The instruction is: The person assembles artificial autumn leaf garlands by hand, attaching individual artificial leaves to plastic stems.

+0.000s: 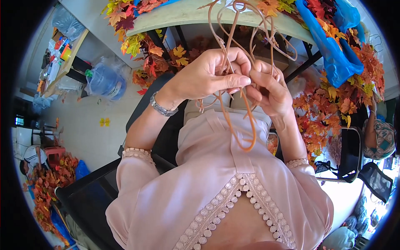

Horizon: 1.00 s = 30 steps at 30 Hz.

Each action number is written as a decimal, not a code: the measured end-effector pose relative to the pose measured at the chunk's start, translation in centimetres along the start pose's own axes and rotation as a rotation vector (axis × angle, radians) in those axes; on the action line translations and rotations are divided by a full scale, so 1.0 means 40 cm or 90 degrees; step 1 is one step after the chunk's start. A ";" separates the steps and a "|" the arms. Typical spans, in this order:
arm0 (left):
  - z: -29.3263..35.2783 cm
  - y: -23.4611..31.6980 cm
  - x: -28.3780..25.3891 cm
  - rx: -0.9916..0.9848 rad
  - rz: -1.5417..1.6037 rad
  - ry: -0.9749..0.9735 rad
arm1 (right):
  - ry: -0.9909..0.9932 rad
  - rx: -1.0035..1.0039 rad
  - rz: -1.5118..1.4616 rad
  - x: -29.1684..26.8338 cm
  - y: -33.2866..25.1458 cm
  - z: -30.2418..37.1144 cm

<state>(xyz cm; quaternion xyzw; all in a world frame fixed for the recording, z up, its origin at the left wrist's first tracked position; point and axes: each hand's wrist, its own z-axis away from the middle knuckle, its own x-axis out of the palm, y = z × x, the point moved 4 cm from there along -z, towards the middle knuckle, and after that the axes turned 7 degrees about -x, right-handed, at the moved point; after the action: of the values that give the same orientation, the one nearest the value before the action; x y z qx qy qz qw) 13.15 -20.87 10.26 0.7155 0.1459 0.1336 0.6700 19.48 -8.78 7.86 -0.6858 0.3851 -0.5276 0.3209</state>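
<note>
Although the bench [183, 14] fills the far edge of the view, only its pale near rim shows bare, for heaps of artificial autumn leaves [329, 104] in red, orange and yellow spill over it and down to the floor on the right. A blue plastic bag [333, 54] hangs off the bench at the far right, and a clear water jug [104, 81] lies on the floor to the left. Nearer, a black chair [89, 193] carries the person, whose pink blouse with lace trim [216, 175] takes up the near middle.

Smaller and central, the left hand [208, 75] and right hand [268, 89] meet just in front of the chest, touching one another. Both close on a bundle of thin brown plastic stems [237, 83]: the left fingers [233, 81] press together, thumb over them, pinching the strands, and the right fingers curl around the same bunch from the other side. The stems loop upward past the bench rim and hang down in a long loop over the blouse.

Judging by this, the work looks early: the stems are bare, no leaf is fitted to them, and the leaf heaps look untouched.
</note>
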 end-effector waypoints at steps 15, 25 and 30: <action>0.028 0.060 -0.066 0.001 -0.132 0.100 | -0.043 -0.113 0.150 -0.069 -0.097 0.012; -0.013 0.067 -0.092 -0.011 -0.221 0.206 | 0.032 -0.029 0.255 -0.073 0.038 -0.054; 0.068 0.093 -0.155 -0.127 -0.201 0.256 | 0.109 -0.038 0.080 -0.156 0.039 -0.053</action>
<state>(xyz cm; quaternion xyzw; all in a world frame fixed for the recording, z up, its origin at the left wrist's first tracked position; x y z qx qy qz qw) 8.59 -25.99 13.84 0.5735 0.3720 0.1809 0.7071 16.20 -4.22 4.08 -0.6222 0.4690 -0.5510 0.2988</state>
